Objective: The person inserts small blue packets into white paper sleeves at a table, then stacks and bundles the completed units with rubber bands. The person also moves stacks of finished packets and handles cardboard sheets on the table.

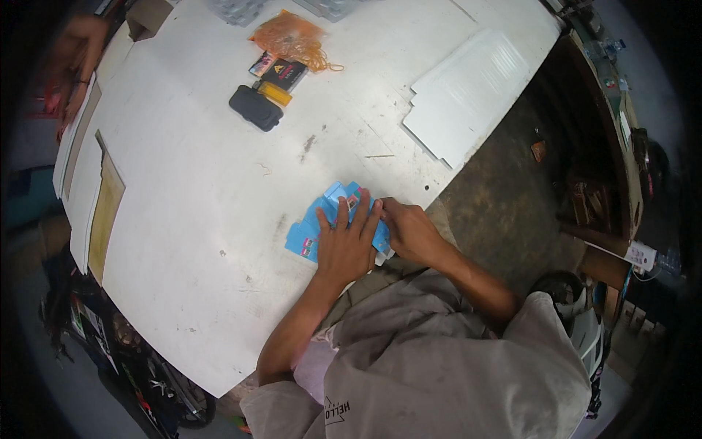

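Observation:
A blue printed cardboard piece point(300, 238), a cut carton blank with flaps, lies on the white table point(219, 190) near its front edge. My left hand point(349, 238) rests flat on it with the fingers spread, covering much of its middle. At the blank's right edge, my right hand point(412, 230) has its fingers curled and pinched together on the cardboard. The exact grip of the right fingertips is partly hidden.
A stack of white cut sheets point(472, 91) lies to the right. Farther off are a dark case point(256, 107), a yellow lighter point(275, 92), a small black box point(285, 73) and a bag of orange rubber bands point(289, 36). Another person's arm point(84, 55) shows at far left.

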### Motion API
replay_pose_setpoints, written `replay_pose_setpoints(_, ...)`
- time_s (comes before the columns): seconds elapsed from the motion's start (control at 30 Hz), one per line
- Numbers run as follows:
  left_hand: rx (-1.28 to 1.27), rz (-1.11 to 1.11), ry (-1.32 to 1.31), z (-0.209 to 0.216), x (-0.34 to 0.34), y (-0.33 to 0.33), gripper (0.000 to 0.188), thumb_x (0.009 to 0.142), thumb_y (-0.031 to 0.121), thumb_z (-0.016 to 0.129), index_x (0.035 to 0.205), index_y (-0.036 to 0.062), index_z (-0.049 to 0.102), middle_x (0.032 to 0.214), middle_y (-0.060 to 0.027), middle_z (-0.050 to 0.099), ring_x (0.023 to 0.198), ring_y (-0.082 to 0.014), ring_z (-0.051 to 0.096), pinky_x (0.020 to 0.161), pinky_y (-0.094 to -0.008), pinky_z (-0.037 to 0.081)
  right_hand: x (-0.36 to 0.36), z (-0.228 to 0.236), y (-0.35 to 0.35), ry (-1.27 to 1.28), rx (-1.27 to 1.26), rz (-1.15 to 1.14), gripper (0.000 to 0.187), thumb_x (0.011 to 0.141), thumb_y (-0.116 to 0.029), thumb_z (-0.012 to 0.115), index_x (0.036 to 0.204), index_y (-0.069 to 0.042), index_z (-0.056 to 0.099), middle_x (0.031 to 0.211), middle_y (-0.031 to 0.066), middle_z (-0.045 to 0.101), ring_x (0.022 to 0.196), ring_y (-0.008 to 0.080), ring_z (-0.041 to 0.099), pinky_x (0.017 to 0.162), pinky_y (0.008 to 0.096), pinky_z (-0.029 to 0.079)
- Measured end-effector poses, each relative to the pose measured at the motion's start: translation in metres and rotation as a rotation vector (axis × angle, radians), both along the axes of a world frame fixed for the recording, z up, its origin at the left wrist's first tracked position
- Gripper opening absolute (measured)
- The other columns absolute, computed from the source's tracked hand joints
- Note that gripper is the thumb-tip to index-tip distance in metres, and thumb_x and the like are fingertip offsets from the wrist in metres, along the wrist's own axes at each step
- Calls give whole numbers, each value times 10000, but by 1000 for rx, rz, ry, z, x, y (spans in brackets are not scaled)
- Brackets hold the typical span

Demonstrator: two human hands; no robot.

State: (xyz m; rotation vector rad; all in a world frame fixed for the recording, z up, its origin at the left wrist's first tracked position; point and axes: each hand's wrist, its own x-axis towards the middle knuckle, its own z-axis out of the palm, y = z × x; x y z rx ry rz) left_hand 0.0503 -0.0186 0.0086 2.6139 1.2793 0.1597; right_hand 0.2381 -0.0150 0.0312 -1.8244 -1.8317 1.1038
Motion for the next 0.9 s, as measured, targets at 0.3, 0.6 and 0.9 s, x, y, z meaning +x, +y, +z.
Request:
replay_pose_setpoints(0.3, -111, -51, -347, -7, -4, 9, 700, 966, 445, 631, 1498, 9, 504, 1605, -182, 446, 1505, -383, 385, 1219, -610, 240, 62, -34, 36, -164, 600, -134, 472, 938, -133, 700, 1368, 28, 594, 1228, 299, 606, 1083, 421, 590, 876, 512, 457)
replay_pose_setpoints(0.6, 84, 78, -206, -4, 7, -1, 600, 962, 274, 595, 1512, 47, 519, 1621, -184, 430, 1504, -375, 383, 1192, -596, 291, 12, -5, 6, -130, 338, -21, 398, 909, -72, 677, 1272, 82, 617, 896, 248, 635, 868, 426, 635, 756, 487, 499)
replay_pose_setpoints(0.9, -104, -45, -307, -2, 4, 7, 680, 977, 349, 615, 1532, -12, 461, 1619, -189, 429, 1504, -408, 377, 1212, -583, 287, 66, -37, 47, -597, 747, -253, 449, 909, -47, 666, 1350, 22, 613, 1222, 238, 633, 1130, 405, 612, 1013, 533, 453)
